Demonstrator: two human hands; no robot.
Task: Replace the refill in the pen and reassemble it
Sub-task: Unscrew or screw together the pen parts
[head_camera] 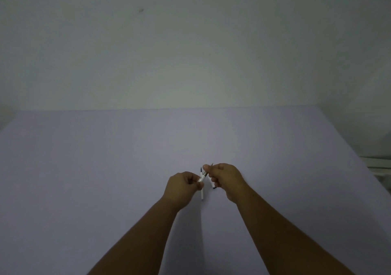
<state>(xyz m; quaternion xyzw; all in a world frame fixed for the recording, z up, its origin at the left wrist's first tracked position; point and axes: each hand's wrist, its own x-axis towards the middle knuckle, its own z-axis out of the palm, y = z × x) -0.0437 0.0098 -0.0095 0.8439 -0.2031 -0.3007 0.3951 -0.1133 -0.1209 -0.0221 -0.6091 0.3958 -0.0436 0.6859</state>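
Observation:
Both hands meet over the middle of a pale lilac table (105, 169). My left hand (182, 187) is closed around a white pen barrel (201, 179) that slants up to the right. My right hand (226, 179) pinches the pen's grey tip end (208, 168) between thumb and fingers. A thin white refill (202, 194) with a dark tip lies on the table under the hands. A second dark-ended stick (214, 186) pokes out below my right hand; whether that hand holds it or it lies on the table I cannot tell.
A plain pale wall (190, 42) rises behind the table's far edge. At the right edge of the view a white ledge or frame (378, 164) sits beside the table.

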